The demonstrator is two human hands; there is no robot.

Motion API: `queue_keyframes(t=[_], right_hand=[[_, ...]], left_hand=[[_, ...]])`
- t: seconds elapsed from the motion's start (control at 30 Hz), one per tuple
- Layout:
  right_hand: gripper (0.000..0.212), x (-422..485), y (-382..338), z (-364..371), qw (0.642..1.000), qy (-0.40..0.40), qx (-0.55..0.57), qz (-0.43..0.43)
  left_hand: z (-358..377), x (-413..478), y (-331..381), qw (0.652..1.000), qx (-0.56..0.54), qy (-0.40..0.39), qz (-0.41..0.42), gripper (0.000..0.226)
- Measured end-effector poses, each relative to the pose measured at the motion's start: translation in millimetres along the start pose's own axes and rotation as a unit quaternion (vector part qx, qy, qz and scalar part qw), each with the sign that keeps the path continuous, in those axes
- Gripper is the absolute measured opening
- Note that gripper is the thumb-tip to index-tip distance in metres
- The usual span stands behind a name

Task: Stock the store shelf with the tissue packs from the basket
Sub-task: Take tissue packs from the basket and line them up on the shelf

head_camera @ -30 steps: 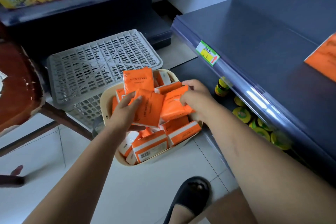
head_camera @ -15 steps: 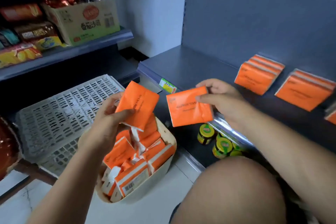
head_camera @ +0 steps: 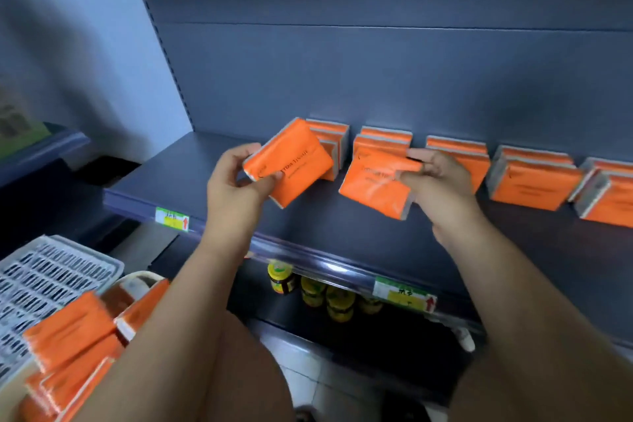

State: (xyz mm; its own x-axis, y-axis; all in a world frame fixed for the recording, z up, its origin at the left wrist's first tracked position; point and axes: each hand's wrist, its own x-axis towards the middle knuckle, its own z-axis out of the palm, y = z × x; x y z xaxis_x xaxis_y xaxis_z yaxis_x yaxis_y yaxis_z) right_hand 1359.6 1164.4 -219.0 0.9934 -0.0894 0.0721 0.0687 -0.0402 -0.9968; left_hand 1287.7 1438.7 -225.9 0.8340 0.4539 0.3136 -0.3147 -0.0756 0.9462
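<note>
My left hand grips an orange tissue pack, tilted, just above the dark shelf in front of the leftmost stack. My right hand pinches a second orange tissue pack by its right edge, in front of the second stack. More stacks of orange packs lean along the shelf's back panel to the right. The beige basket at lower left holds several more orange packs, partly hidden by my left forearm.
A white slotted crate lies left of the basket. Yellow-lidded jars stand on the lower shelf under the price rail. Bare shelf surface stretches to the left of the stacks and along the front edge. My knee fills the bottom centre.
Both hands lifted one tissue pack each out of the basket and carried them up and right over the shelf. My view swung up from the basket to the shelf.
</note>
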Motion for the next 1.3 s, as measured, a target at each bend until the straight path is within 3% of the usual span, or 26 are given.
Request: queue_keyframes(t=[0.2,0.4,0.5,0.6,0.7,0.83,1.0,1.3], right_hand=[[0.039,17.7,17.9,-46.0,0.977,0.001,-0.207,-0.048],[0.054,35.7,19.8,-71.4,0.944,-0.016,-0.323,-0.063],[0.062,41.4,26.2,-81.6,0.925,-0.014,-0.373,-0.076],[0.064,46.4,29.1,-86.6,0.902,-0.010,-0.419,-0.101],[0.061,49.3,31.2,-90.9,0.891,-0.014,-0.439,-0.120],[0.058,51.1,33.2,-97.2,0.888,-0.015,-0.442,-0.124],[0.059,52.1,33.6,-100.5,0.888,-0.007,-0.441,-0.127],[0.061,53.4,35.6,-99.0,0.884,-0.004,-0.444,-0.145]], left_hand=[[42.1,15.7,-40.0,0.986,0.075,-0.135,-0.055,0.042],[81.0,29.7,-69.0,0.966,0.157,-0.204,-0.020,0.046],[105.6,36.8,-80.8,0.946,0.248,-0.189,0.087,0.049],[125.1,38.3,-89.8,0.893,0.364,-0.165,0.207,0.055],[141.6,32.9,-88.4,0.856,0.427,-0.133,0.262,0.060],[155.4,30.8,-89.0,0.825,0.458,-0.159,0.289,0.066],[165.4,31.9,-89.7,0.846,0.463,-0.159,0.214,0.056],[173.9,35.4,-93.3,0.840,0.472,-0.144,0.225,0.052]])
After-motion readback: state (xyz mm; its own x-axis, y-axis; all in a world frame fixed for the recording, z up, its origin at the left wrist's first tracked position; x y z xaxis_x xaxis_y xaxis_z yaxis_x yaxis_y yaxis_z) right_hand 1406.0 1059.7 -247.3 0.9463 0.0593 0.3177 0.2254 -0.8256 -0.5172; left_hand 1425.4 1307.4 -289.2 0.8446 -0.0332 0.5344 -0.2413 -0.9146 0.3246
